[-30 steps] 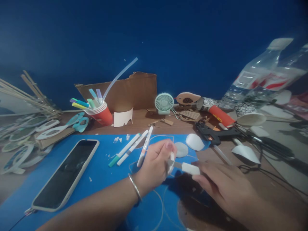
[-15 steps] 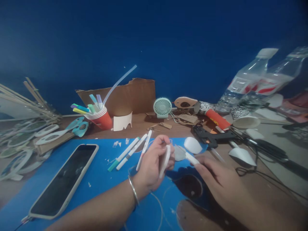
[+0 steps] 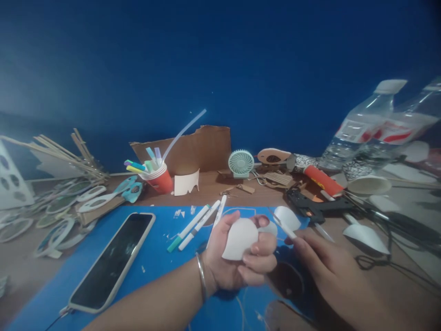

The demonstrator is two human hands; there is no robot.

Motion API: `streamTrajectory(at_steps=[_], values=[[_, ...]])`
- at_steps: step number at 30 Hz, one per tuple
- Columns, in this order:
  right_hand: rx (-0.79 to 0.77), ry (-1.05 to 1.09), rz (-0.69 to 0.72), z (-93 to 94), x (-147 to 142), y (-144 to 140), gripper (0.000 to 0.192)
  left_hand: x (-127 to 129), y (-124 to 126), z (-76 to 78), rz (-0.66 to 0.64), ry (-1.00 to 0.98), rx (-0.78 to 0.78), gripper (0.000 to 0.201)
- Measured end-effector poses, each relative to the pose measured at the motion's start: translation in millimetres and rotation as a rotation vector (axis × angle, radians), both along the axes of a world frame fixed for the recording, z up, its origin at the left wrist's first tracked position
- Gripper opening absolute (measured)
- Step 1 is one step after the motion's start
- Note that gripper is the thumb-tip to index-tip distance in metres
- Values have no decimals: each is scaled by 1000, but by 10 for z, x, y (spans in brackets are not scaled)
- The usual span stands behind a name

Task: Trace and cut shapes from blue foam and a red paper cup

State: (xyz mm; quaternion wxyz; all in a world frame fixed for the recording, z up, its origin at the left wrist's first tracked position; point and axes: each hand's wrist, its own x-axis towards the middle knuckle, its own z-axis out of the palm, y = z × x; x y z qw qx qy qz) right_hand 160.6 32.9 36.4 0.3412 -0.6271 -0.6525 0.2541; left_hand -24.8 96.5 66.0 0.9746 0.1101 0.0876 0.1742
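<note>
At nine o'clock a pile of paper cut-outs [image 3: 51,216] and thin wooden sticks [image 3: 65,154] covers the far edge of the table [image 3: 20,262]; a phone [image 3: 112,259] lies dark-screened on the blue mat [image 3: 155,257] at about eight o'clock, tilted toward one o'clock; beyond it, at eleven o'clock, a red cup [image 3: 160,180] holds coloured markers and a clear tube, with a torn piece of cardboard [image 3: 200,149] standing behind it against the blue wall; three white pens [image 3: 198,223] lie side by side on the mat, just up from the left hand.

The left hand [image 3: 241,257], a bangle on its wrist, sits near the centre of the mat, fingers curled round a white paper piece [image 3: 240,239] with a rounded top, held upright facing the viewer; a small green fan [image 3: 240,163] stands at twelve o'clock by the wall; the right hand [image 3: 330,271] comes in from four o'clock, pinching a thin white tool [image 3: 284,226] whose tip points at eleven o'clock, just beside the paper piece; whether it touches I cannot tell; another white cut-out [image 3: 287,217] lies on the mat right behind it.

At two o'clock a black glue gun [image 3: 312,207] rests on the wood; two water bottles [image 3: 375,126] lean at the far right.
</note>
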Motion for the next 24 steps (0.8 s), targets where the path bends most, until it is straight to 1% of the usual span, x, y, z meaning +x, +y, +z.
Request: streamTrajectory(at_steps=[2, 5, 8, 10, 12, 13, 16, 18, 20, 22, 24], values=[[-9, 23, 11, 6, 0, -6, 31, -6, -4, 2, -53, -10, 23, 36], [-32, 47, 15, 8, -4, -8, 32, -14, -9, 5, -88, -15, 52, 38], [-32, 58, -7, -2, -11, -1, 31, -13, -12, 8, -103, -6, 70, 38], [-19, 49, -30, -10, -11, 4, 29, 6, -17, 3, -80, 18, 86, 36], [4, 35, -62, -11, -8, 10, 28, 43, -28, -10, -8, 66, 139, 30], [17, 31, -78, -8, -6, 14, 27, 66, -35, -21, 54, 104, 190, 27], [46, 37, -95, 30, 4, 26, 25, 136, -50, -57, 275, 267, 394, 18], [71, 23, -65, 73, 9, 31, 22, 167, -48, -71, 390, 386, 512, 14], [116, -18, -15, 109, 10, 32, 21, 183, -38, -75, 451, 475, 581, 16], [161, -62, 25, 113, 10, 29, 23, 188, -27, -73, 483, 523, 613, 18], [213, -82, 13, 77, 14, 26, 25, 188, -20, -75, 510, 548, 628, 19]])
